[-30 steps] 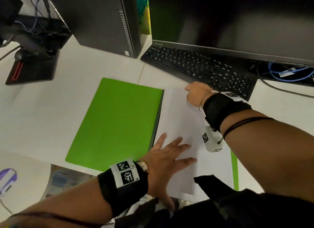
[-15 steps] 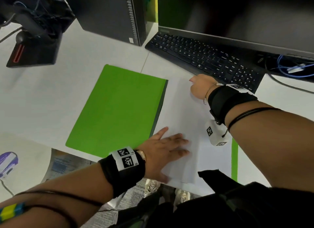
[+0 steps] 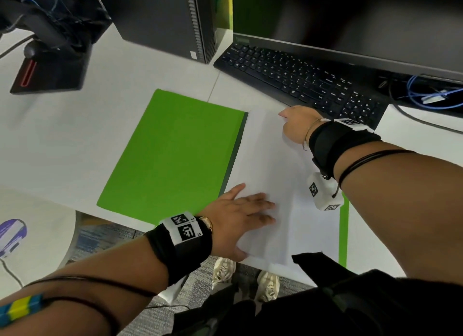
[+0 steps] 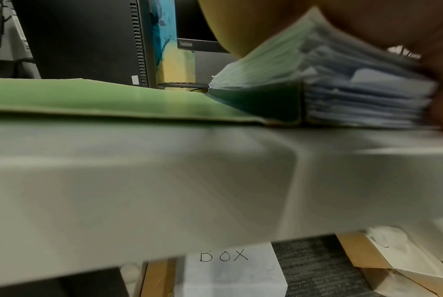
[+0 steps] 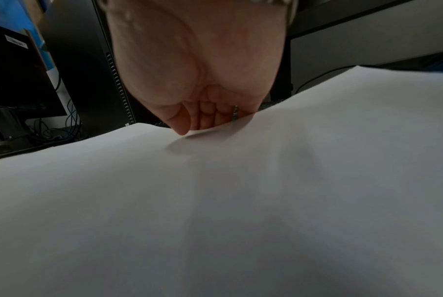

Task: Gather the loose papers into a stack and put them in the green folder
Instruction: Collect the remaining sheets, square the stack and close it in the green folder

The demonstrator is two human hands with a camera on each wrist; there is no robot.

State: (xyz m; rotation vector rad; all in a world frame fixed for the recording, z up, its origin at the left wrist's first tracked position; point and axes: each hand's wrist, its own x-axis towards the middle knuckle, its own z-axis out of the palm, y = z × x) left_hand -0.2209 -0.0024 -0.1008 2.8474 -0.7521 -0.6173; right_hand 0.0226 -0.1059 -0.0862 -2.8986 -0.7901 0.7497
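The green folder [image 3: 175, 155] lies open on the white desk, its left flap bare. A strip of its right flap [image 3: 343, 235] shows beside the white paper stack [image 3: 270, 160] that lies on it. My left hand [image 3: 240, 210] rests flat on the stack's near left part, fingers straight and together, thumb against the near edge. The left wrist view shows the folder [image 4: 88, 96] and the layered sheet edges [image 4: 362, 100] under the palm. My right hand [image 3: 295, 122] holds the stack's far edge. In the right wrist view its fingers [image 5: 210, 116] curl behind the paper [image 5: 215, 201] and the thumb sits on top.
A black keyboard [image 3: 300, 80] lies just behind the right hand, under a monitor [image 3: 350, 22]. A computer tower [image 3: 162, 17] stands at the back, a black stand [image 3: 50, 70] at far left. Blue cables [image 3: 431, 97] lie at right. The desk's near edge runs under the stack.
My left hand's fingers have drawn together on the paper and the thumb has come in to the near edge. The right hand stays at the far edge.
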